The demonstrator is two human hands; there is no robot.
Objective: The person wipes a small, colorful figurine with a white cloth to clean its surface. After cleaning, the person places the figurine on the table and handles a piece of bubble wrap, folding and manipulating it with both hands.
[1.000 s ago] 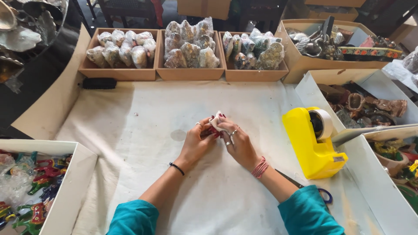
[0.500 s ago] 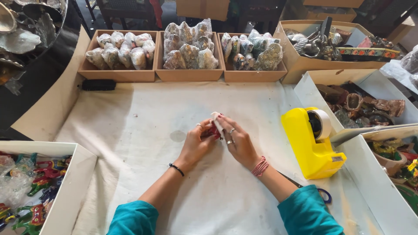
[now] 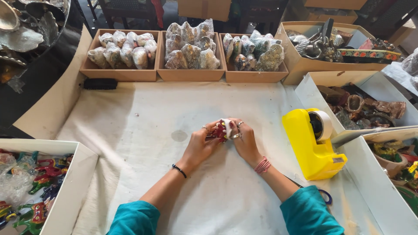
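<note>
Red small figure (image 3: 219,131) with a white strip of wrap (image 3: 227,126) on it sits between both my hands, over the middle of the white cloth (image 3: 143,130), held just above it; my left hand (image 3: 201,143) has fingers curled shut on the figure's left side, thumb and fingertips pinching it; my right hand (image 3: 244,139) is closed on the right side, fingers bent over the white strip, rings showing on them; both hands touch the figure and meet at it; figure is mostly hidden by fingers, so long axis is hard to read, seems to run roughly left-right between the palms; which end points where, cannot tell; black band on my left wrist (image 3: 179,170), pink bangles on my right wrist (image 3: 262,165), teal sleeves (image 3: 135,219) at bottom edge; yellow tape dispenser (image 3: 312,146) stands just right of my right forearm, roll of white tape on top; blue scissors handle (image 3: 324,196) peeks out by my right sleeve; three wooden trays (image 3: 122,73) along the far edge of the cloth hold wrapped lumps in clear plastic; black brush (image 3: 100,83) lies beside the leftmost tray; white box (image 3: 72,187) at near left holds painted colourful figures in plastic; open cardboard box (image 3: 313,89) at right holds brown and dark pieces; another box (image 3: 300,65) behind it holds metal items.
</note>
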